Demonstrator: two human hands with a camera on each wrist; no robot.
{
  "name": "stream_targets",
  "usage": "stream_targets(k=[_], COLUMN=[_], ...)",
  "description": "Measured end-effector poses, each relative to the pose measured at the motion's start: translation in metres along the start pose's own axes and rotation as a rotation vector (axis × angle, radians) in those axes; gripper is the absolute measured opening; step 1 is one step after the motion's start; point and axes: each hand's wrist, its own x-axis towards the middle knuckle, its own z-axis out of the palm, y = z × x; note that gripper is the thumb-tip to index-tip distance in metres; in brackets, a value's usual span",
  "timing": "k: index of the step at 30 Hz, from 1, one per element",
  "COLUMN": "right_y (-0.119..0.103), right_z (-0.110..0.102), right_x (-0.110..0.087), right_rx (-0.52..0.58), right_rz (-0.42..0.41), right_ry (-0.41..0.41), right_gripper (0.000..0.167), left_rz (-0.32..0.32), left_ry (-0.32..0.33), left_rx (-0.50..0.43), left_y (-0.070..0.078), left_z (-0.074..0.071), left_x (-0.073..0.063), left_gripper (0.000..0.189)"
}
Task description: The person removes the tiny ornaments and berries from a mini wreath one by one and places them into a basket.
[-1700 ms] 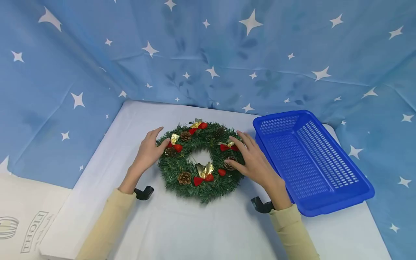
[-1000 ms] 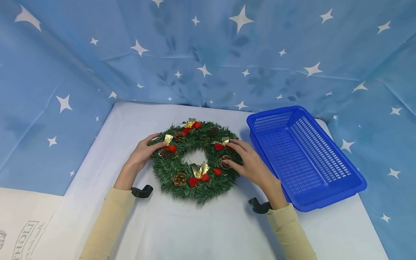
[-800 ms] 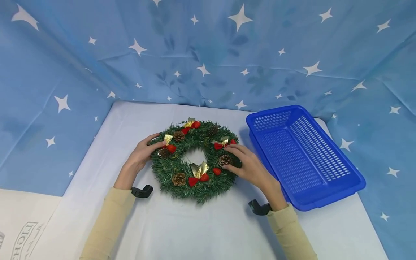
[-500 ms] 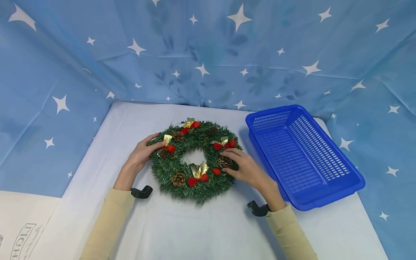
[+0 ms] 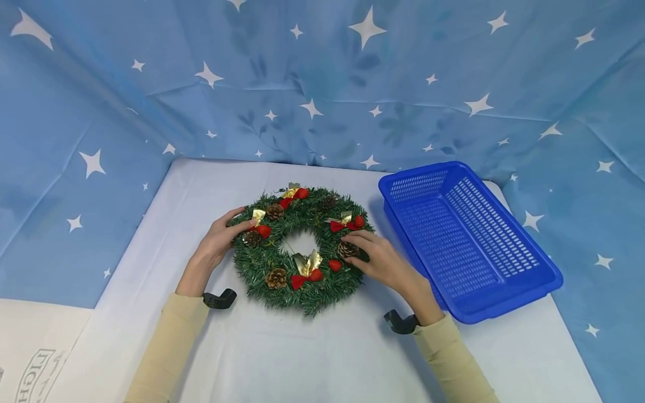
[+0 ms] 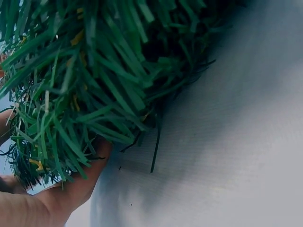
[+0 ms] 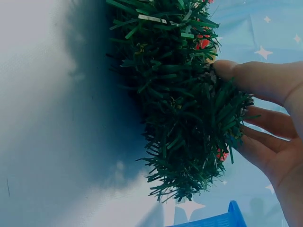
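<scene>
A green Christmas wreath (image 5: 262,266) lies flat on the white table, trimmed with red bows, gold leaves, red berries and several pine cones. My left hand (image 5: 214,243) grips its left side, thumb on top near a gold leaf and fingers at the outer edge. In the left wrist view, greenery covers part of that hand (image 6: 61,201). On the wreath's right side, my right hand (image 5: 385,263) pinches a brown pine cone (image 5: 347,249) between thumb and fingers. The right wrist view shows the right hand (image 7: 284,161) reaching over the wreath's top side, the cone largely hidden behind greenery.
A blue perforated plastic basket (image 5: 504,303) stands to the right, close beside my right forearm. Blue star-patterned cloth (image 5: 151,73) encloses the table (image 5: 302,358) at the back and sides. A black wrist-camera mount (image 5: 220,299) sits under each wrist.
Both hands came in to the wreath; the left took hold of its left side. My right hand slid from the upper-right bow down to the pine cone. The head view shifted slightly.
</scene>
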Motion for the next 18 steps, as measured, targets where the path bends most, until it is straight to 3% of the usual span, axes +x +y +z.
stream_targets(k=[11,18], right_y=[-0.001,-0.002], right_z=[-0.007,-0.018], right_x=[0.0,0.002], right_rx=[-0.043,-0.048], right_rz=[-0.048,-0.06], right_ry=[0.108,0.124], right_gripper=[0.048,0.048], left_rz=[0.01,0.008], left_ry=[-0.004,-0.013], left_rx=[-0.024,-0.031], left_y=[-0.002,-0.002], left_z=[0.0,0.0], left_x=[0.0,0.0], left_gripper=[0.084,0.084])
